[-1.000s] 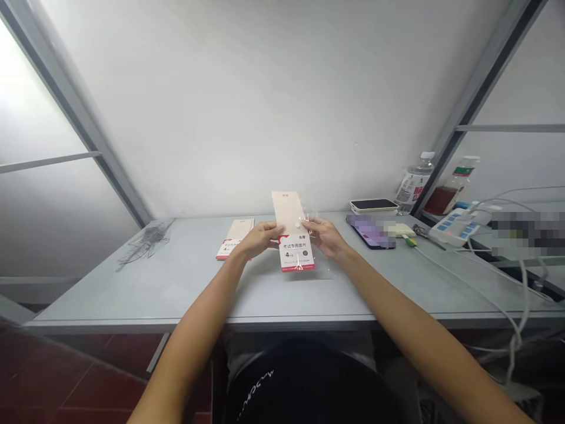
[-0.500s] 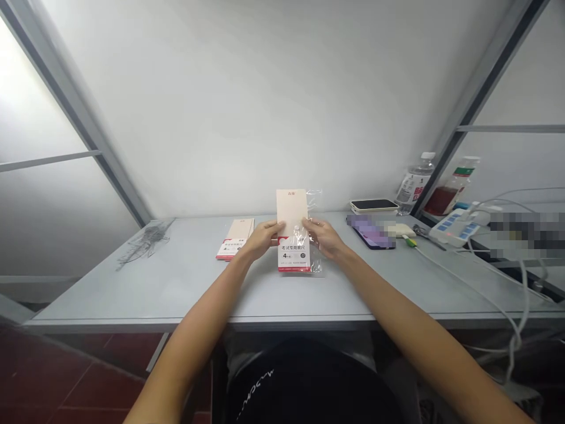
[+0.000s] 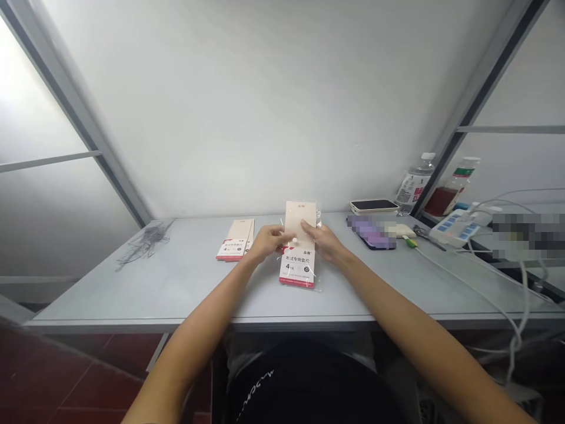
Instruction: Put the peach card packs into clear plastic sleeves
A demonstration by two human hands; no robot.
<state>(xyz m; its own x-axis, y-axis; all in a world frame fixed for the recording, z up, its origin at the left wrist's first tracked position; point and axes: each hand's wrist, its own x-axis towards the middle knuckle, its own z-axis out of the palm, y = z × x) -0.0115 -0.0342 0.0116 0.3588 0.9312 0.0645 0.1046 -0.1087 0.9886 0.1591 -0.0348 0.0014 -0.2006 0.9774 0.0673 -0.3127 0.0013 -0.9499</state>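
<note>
Upright above the desk, between my hands, is a ruler set packet, beige above and white and red below, in a clear plastic sleeve. My left hand pinches its left edge, the thumb by a small white round button-like spot. The right edge is gripped by my right hand, its thumb lying across the front. Fingers behind the packet are hidden. To the left, more packets of the same look lie overlapped on the desk.
Right of my hands lie a phone, a purple phone-shaped item partly blurred, and a white power strip with cables. Two bottles, one a clear bottle, stand by the frame. A dark scribbled drawing marks the desk's left side.
The packet has moved slightly right and toward me, and tilts a little. Its clear sleeve, which stuck out on the right, now shows on both sides. My left thumb has moved further over the front.
</note>
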